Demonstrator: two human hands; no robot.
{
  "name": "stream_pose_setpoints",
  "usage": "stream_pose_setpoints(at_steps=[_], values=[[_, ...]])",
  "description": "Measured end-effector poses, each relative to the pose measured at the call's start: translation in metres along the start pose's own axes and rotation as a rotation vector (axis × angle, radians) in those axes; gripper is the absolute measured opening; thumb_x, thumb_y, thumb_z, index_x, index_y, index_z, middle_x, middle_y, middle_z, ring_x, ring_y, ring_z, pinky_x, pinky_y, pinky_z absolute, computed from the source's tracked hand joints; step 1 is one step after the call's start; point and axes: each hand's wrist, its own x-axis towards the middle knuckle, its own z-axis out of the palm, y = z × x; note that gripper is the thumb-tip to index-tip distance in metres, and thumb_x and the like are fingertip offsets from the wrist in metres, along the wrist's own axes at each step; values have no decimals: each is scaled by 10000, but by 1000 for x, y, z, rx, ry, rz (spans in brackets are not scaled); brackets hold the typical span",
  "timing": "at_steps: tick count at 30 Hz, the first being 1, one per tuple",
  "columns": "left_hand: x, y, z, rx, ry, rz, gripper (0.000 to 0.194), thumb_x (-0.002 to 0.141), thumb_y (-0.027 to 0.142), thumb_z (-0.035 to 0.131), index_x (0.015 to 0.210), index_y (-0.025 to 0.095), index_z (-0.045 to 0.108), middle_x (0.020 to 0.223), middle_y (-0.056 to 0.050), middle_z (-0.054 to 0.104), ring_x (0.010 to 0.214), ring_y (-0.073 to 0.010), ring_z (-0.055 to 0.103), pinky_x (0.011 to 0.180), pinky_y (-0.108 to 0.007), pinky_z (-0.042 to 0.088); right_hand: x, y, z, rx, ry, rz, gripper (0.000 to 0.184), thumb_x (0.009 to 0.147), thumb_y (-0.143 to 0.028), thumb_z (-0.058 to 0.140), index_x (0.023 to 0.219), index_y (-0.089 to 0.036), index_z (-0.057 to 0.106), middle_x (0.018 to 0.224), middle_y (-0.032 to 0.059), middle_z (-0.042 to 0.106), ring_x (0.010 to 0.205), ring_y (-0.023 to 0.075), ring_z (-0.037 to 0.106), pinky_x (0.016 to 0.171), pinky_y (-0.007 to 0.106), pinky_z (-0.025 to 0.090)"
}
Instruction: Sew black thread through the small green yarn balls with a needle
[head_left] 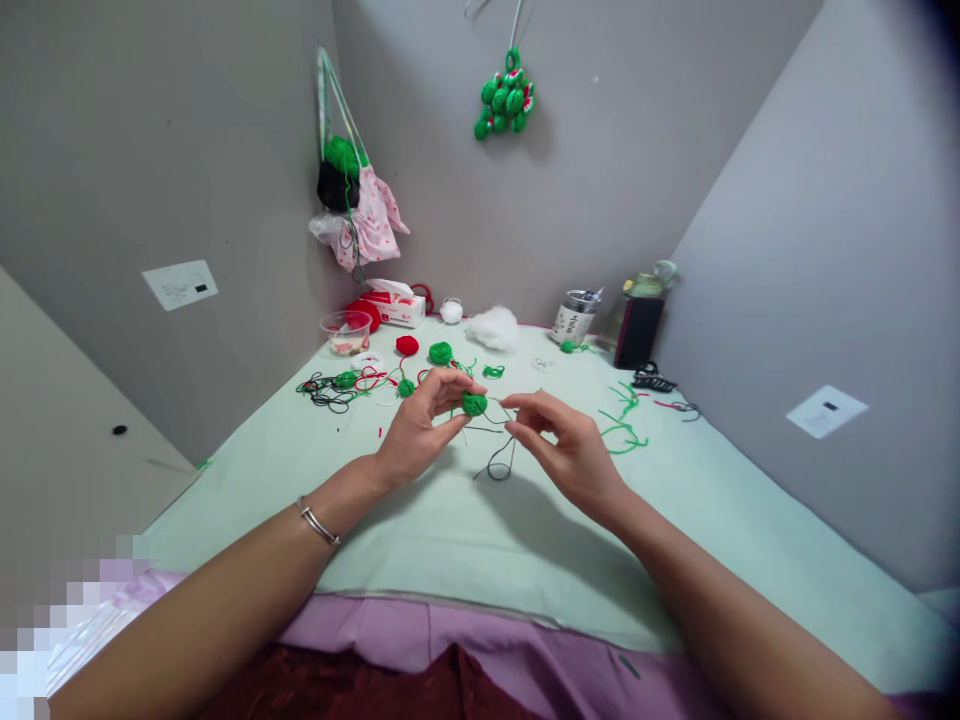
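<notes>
My left hand [418, 425] pinches a small green crocheted ball [474, 403] between thumb and fingertips, held a little above the pale green cloth [465, 530]. My right hand [564, 445] is just right of it, with thumb and forefinger pinched on a thin dark thread [501, 462] that runs from the ball and loops down to the cloth. Whether a needle is in the pinch is too small to tell. A metal bangle sits on my left wrist.
Behind my hands lie more green pieces [440, 352], a red piece [407, 345], tangled yarn [330, 388], white stuffing [493, 326], a plastic cup [346, 331], a tissue box [394, 303], a tin [574, 317] and green thread scraps [621, 428]. A green bunch [507, 98] and a bag [352, 205] hang on the wall.
</notes>
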Motion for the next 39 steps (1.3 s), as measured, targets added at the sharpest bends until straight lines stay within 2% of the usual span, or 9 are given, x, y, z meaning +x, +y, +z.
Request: stream_pose_setpoints(at_steps=[2, 5, 10, 20, 25, 31, 39], values=[[0, 0, 0, 1, -3, 7, 287, 862, 100, 623, 1107, 213, 524, 1118, -72, 626, 1115, -188, 621, 1021, -414, 497, 0, 1, -4, -77, 31, -60, 131, 914, -213, 597, 1008, -199, 686, 769, 7, 557, 686, 121, 523, 646, 271, 414], [-1, 0, 0, 19, -10, 11, 284, 865, 99, 616, 1105, 222, 528, 1118, -64, 613, 1115, -190, 620, 1000, -408, 510, -1, -1, -4, -75, 8, -56, 125, 916, -207, 592, 974, -197, 703, 768, 10, 566, 682, 119, 536, 625, 263, 408], [-3, -1, 2, 46, -23, 25, 283, 866, 92, 617, 1099, 229, 531, 1117, -55, 598, 1113, -185, 616, 972, -386, 525, -2, -7, 4, 10, -65, 71, 123, 898, -237, 605, 920, -177, 710, 734, 9, 589, 632, 115, 536, 581, 254, 400], [-4, -1, 4, 101, -17, 51, 295, 856, 71, 612, 1094, 223, 527, 1104, -56, 593, 1099, -174, 613, 959, -376, 545, -2, -10, 9, 56, -76, 239, 144, 866, -247, 590, 892, -163, 704, 608, -21, 558, 551, 105, 494, 544, 248, 371], [-4, -1, 4, 145, -18, 78, 284, 861, 81, 605, 1102, 218, 541, 1101, -64, 592, 1098, -175, 611, 953, -378, 558, 0, -10, 9, 177, -112, 307, 170, 852, -308, 610, 866, -161, 695, 566, -30, 526, 526, 102, 465, 523, 244, 361], [-4, 0, 6, 113, 22, 71, 250, 854, 116, 635, 1063, 210, 535, 1063, -55, 599, 1054, -173, 631, 926, -372, 576, 1, -2, 13, 403, -116, 387, 236, 806, -384, 682, 872, -157, 681, 627, -22, 559, 532, 93, 472, 534, 246, 386], [-5, 2, 10, 85, 49, 41, 250, 843, 139, 672, 1038, 208, 532, 1049, -45, 602, 1040, -170, 633, 919, -369, 576, 0, 0, 19, 632, -114, 423, 226, 783, -357, 728, 850, -153, 658, 630, -33, 561, 545, 88, 504, 569, 245, 412]])
